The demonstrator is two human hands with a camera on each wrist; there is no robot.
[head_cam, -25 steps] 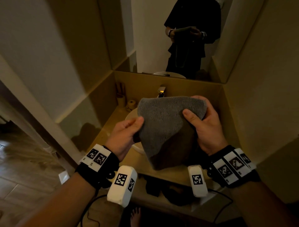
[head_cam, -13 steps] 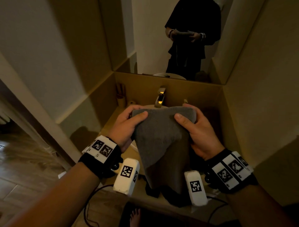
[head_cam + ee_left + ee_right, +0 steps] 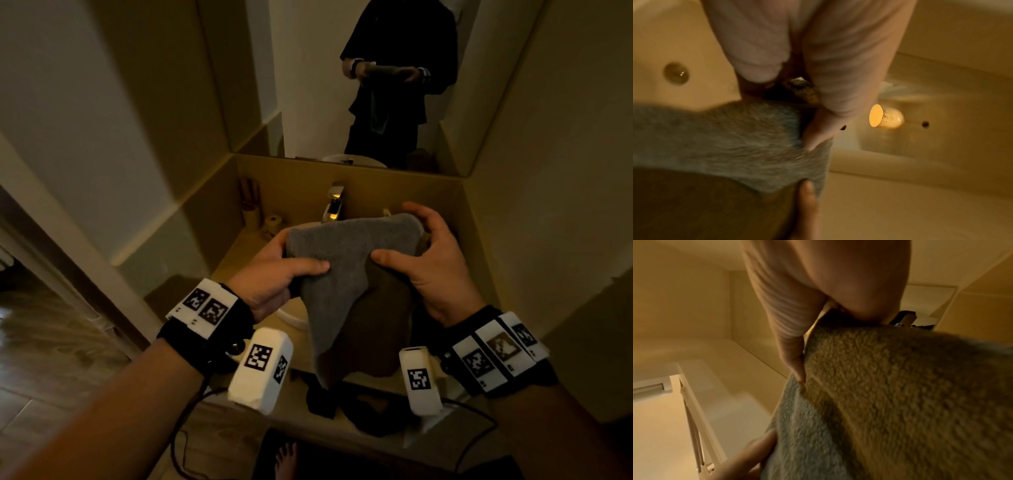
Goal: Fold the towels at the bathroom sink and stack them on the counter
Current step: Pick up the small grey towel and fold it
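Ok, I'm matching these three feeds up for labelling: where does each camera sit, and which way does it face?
Head: worn on the head, facing forward and down at the grey towel over the sink; left hand, right hand and both forearms show.
Left wrist: on the left wrist, looking along the fingers into the basin, past the faucet spout.
Right wrist: on the right wrist, looking along the fingers toward the wall.
Shared: the towel, gripped by both hands, appears in all three.
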